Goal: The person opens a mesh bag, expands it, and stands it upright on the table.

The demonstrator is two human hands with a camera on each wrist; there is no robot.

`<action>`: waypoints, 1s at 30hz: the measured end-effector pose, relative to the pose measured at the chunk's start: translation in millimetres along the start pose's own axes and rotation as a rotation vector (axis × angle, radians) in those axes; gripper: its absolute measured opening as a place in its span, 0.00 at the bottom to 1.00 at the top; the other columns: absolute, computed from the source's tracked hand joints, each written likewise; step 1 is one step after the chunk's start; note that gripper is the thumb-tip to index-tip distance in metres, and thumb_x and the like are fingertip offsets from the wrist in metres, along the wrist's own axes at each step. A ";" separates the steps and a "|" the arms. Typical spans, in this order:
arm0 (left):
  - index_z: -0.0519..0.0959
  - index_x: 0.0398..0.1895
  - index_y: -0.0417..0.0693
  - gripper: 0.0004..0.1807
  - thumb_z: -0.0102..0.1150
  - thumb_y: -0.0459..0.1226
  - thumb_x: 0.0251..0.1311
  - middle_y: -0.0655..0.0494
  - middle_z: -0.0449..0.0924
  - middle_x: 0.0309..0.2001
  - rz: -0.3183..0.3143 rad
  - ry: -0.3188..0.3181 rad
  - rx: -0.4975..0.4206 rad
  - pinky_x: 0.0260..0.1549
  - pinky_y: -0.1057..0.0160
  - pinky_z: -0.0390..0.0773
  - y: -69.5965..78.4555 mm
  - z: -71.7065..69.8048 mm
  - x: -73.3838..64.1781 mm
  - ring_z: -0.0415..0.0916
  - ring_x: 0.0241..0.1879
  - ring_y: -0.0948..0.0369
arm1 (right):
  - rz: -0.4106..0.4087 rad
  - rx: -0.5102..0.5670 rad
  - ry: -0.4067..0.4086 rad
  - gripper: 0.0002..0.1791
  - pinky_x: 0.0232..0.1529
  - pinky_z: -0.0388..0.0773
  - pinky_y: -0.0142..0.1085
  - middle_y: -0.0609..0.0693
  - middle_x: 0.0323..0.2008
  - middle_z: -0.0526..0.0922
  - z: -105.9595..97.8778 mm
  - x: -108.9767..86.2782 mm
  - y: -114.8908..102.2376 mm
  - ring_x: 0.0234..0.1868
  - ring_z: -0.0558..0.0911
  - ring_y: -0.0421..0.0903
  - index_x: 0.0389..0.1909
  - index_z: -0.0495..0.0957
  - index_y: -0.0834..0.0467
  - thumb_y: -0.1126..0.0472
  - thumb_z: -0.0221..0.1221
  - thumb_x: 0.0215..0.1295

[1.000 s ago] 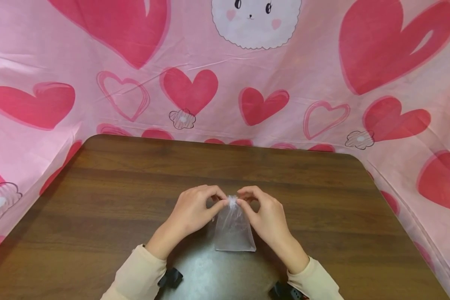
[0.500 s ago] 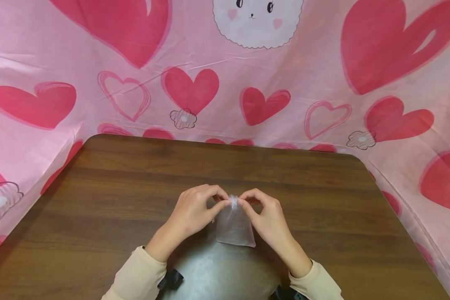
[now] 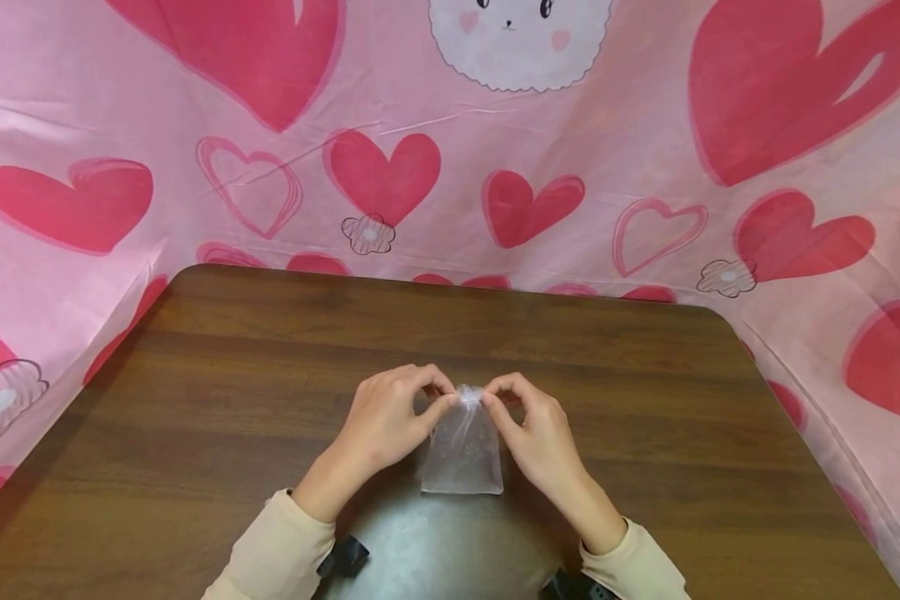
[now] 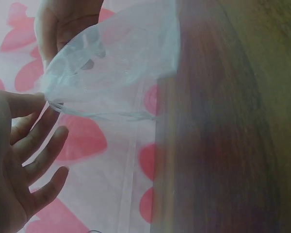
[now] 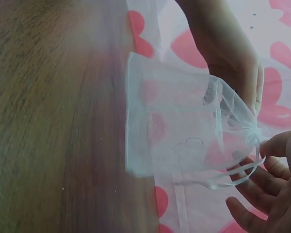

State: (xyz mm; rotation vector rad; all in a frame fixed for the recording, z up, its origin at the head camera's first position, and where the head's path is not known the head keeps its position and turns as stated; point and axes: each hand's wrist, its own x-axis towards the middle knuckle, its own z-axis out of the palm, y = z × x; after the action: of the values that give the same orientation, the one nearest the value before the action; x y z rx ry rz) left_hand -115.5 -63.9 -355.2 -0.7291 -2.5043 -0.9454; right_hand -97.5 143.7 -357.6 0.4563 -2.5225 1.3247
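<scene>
A small sheer white organza drawstring bag (image 3: 463,458) hangs between my two hands, its flat bottom toward me in the head view. My left hand (image 3: 392,417) pinches one side of the gathered mouth between thumb and forefinger. On the opposite side of the gathers, my right hand (image 3: 543,437) does the same. A thin white ribbon drawstring (image 5: 218,185) trails from the mouth along the bag in the right wrist view. The remaining fingers of the left hand (image 4: 26,150) are spread away from the bag in the left wrist view. Through the mesh, nothing shows inside.
Beneath the hands is a dark brown wooden table (image 3: 270,358) with rounded far corners and a glossy patch near me. A pink cloth (image 3: 450,150) printed with red hearts surrounds its back and sides. Black wrist cameras (image 3: 345,557) sit at the cream sleeves (image 3: 277,550).
The bag's lower end has swung away from me, then slightly left. My pinching fingertips are a little farther apart, and the gathered mouth looks slightly wider.
</scene>
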 end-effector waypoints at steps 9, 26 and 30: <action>0.81 0.31 0.61 0.06 0.71 0.43 0.57 0.70 0.78 0.27 -0.016 -0.004 0.014 0.26 0.63 0.71 -1.1 -4.4 1.2 0.74 0.27 0.69 | -0.013 -0.017 0.001 0.03 0.41 0.80 0.49 0.42 0.33 0.83 -1.5 2.6 1.0 0.36 0.83 0.41 0.37 0.80 0.55 0.63 0.65 0.65; 0.82 0.32 0.62 0.05 0.70 0.43 0.58 0.69 0.78 0.28 -0.044 -0.006 0.005 0.28 0.61 0.72 -4.7 -9.8 2.6 0.77 0.28 0.64 | -0.042 -0.006 0.022 0.04 0.41 0.80 0.41 0.43 0.33 0.83 -6.8 6.9 2.0 0.36 0.82 0.39 0.36 0.80 0.56 0.64 0.66 0.63; 0.82 0.31 0.62 0.05 0.70 0.44 0.58 0.70 0.78 0.27 -0.049 0.004 0.007 0.27 0.61 0.71 -6.0 -11.1 3.3 0.77 0.27 0.64 | -0.056 -0.007 0.039 0.04 0.40 0.80 0.40 0.43 0.32 0.83 -7.3 7.4 3.7 0.35 0.82 0.40 0.36 0.81 0.57 0.66 0.66 0.62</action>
State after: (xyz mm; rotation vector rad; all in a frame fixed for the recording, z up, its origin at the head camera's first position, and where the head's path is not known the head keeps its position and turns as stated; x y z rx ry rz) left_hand -120.0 -74.2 -348.7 -0.6656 -2.5310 -0.9529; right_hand -105.2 150.6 -353.6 0.4909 -2.4637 1.2922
